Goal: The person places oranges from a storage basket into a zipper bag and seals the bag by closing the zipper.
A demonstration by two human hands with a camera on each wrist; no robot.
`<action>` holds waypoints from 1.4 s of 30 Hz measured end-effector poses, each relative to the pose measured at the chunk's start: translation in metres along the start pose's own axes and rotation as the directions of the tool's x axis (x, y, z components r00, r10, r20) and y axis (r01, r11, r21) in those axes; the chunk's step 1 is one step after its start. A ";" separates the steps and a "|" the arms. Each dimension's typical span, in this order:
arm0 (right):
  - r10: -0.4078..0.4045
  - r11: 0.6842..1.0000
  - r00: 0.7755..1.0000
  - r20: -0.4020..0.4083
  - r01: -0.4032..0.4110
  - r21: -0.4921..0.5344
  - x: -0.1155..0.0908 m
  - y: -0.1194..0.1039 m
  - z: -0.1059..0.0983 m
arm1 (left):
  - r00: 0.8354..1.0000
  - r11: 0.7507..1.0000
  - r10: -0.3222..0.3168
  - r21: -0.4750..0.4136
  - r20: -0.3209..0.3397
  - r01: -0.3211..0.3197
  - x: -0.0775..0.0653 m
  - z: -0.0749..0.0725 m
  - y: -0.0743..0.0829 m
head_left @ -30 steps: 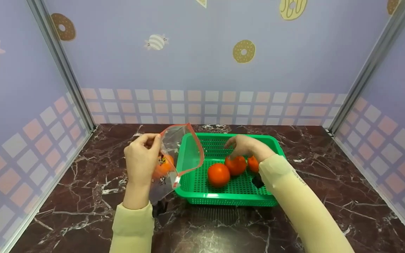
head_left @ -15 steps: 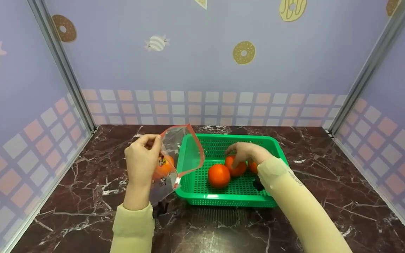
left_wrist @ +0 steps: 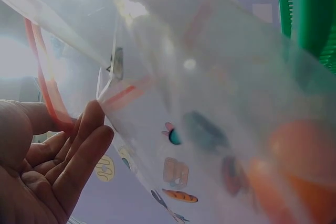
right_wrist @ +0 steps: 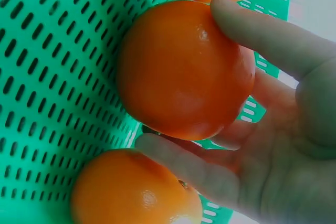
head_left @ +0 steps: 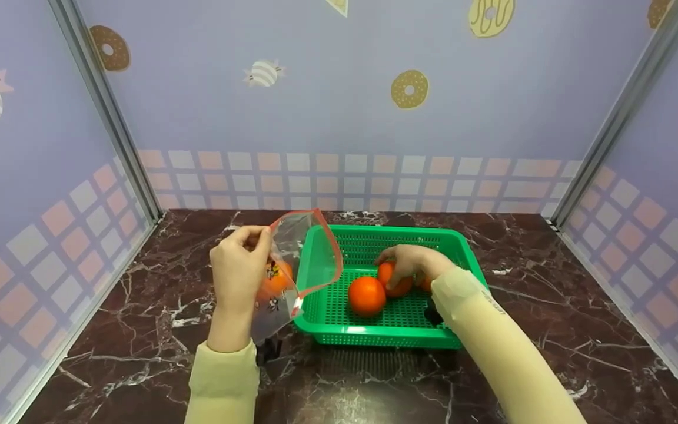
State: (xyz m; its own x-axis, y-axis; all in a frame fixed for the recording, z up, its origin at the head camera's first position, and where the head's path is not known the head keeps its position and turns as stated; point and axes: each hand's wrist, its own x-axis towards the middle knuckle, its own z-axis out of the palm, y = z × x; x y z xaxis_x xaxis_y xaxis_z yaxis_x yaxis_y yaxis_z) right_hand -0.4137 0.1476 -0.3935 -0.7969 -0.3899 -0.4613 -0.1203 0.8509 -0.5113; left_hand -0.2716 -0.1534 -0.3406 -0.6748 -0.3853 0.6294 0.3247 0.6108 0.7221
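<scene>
1. L hand pinches clear bag by rim, prob. so mouth gapes; bagged fruit likely weighs base.
2. R hand grips middle fruit btwn 2 others in basket, thumb opp. fingers, prob. for security.

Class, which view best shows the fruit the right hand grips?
The right wrist view: the fruit appears large, mostly uncovered. The head view shows it small, partly behind the right hand; the left wrist view doesn't show it.
</scene>
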 end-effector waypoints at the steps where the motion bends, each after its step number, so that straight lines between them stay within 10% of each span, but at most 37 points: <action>1: -0.002 1.000 1.000 0.004 0.001 0.004 0.000 0.000 0.000 | 1.000 1.000 0.000 0.000 0.000 0.000 0.000 0.000 0.000; 42: -0.110 0.994 0.992 -0.059 0.109 -0.016 -0.013 0.008 -0.015 | 1.000 1.000 0.007 -0.001 0.000 -0.007 -0.001 0.001 0.000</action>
State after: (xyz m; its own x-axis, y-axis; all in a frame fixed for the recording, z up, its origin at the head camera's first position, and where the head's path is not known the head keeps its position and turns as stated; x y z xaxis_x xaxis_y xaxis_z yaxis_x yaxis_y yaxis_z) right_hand -0.4128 0.1647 -0.3804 -0.8126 -0.4593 -0.3587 -0.2157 0.8089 -0.5469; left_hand -0.2722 -0.1523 -0.3415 -0.6725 -0.3814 0.6342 0.3302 0.6124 0.7183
